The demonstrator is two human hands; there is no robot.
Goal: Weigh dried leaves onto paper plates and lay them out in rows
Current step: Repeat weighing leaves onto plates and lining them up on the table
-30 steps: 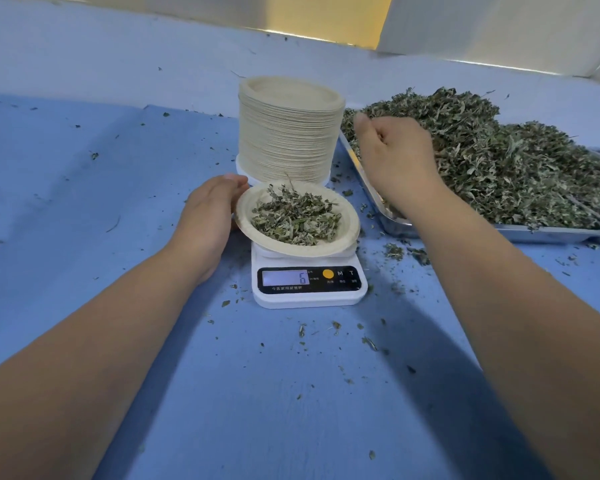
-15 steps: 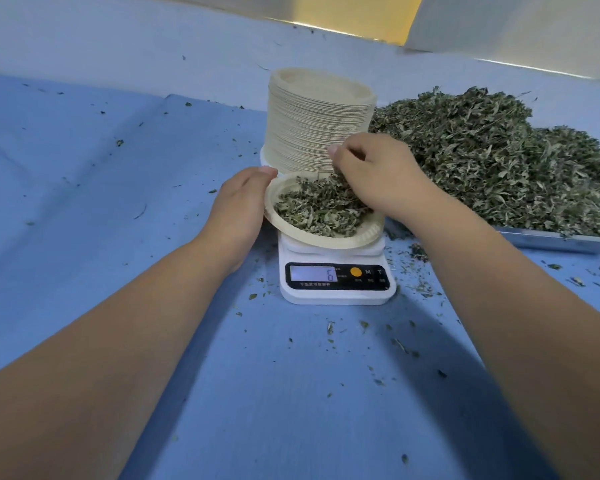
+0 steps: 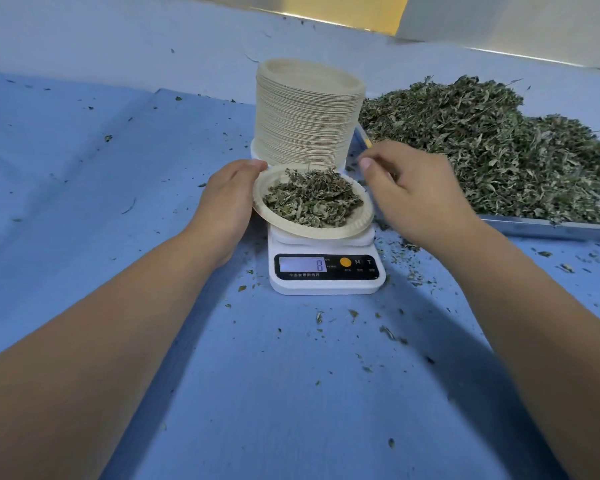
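Note:
A paper plate (image 3: pixel 317 231) heaped with dried green leaves (image 3: pixel 312 199) sits on a small white digital scale (image 3: pixel 326 284) whose display shows a single digit. My left hand (image 3: pixel 227 199) holds the plate's left rim, thumb on top of the edge. Just off the plate's right rim hovers my right hand (image 3: pixel 416 192), fingers loosely apart with nothing visible in them. A tall stack of blank paper plates (image 3: pixel 309 116) stands right behind the scale.
A big pile of dried leaves (image 3: pixel 482 150) fills a metal tray (image 3: pixel 551 231) at the right, close to my right hand. Leaf crumbs are scattered over the blue table cover (image 3: pixel 118 168) around the scale. A pale wall rises behind the table.
My right hand came from the leaf pile to over the plate, then drew back to the plate's right side. The heap on the plate looks fuller. My left hand stayed at the rim.

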